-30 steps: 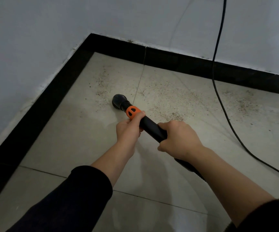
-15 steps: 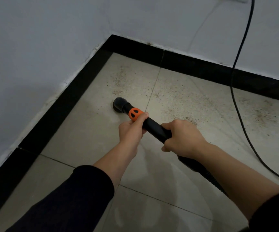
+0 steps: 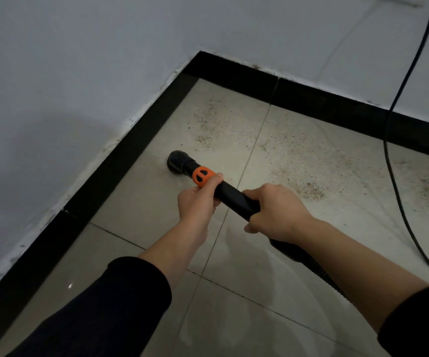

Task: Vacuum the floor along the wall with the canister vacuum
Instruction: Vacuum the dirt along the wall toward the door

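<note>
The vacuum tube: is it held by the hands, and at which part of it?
Both hands grip the black vacuum tube: the left hand just behind the orange collar, the right hand farther back, near where the ribbed hose begins.

Right hand [image 3: 278, 210] hides part of the wand [image 3: 230, 194]; hose [image 3: 321, 273] vanishes behind the forearm [image 3: 350, 253]. Cord [image 3: 388, 161] cropped top and right. White plate [image 3: 401, 0], maybe an outlet, mostly cropped.
</note>
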### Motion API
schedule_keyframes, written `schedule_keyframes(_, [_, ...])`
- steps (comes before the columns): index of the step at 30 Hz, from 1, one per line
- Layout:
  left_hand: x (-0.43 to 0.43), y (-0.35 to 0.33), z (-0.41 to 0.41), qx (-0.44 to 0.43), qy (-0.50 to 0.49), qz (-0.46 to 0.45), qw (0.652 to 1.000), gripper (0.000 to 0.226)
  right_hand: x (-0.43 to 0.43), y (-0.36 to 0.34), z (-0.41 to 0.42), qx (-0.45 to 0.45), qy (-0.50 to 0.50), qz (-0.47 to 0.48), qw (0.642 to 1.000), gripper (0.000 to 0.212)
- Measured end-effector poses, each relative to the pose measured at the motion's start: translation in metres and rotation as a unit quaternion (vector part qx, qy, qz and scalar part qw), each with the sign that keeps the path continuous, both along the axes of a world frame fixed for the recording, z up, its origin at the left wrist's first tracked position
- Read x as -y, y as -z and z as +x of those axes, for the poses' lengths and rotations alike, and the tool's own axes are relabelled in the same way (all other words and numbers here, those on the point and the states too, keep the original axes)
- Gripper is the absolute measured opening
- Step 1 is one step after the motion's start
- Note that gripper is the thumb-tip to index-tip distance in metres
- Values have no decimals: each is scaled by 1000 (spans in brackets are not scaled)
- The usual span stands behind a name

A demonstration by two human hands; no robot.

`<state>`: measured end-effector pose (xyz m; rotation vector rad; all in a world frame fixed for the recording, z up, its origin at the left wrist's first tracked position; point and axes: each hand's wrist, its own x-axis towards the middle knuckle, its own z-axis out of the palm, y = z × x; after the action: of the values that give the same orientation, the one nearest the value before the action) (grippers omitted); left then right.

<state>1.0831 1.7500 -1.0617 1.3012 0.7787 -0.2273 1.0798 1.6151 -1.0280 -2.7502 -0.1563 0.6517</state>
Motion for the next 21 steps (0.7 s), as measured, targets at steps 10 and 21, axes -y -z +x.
schedule_keyframes(10, [-28,3,-9,-3,-20,13,1000,26,-23,1,-2,-3,-35,3,999,36])
schedule_keyframes(21, [-51,9,-5,-3,-60,13,998,21,-52,16,-3,43,-61,-1,997,27])
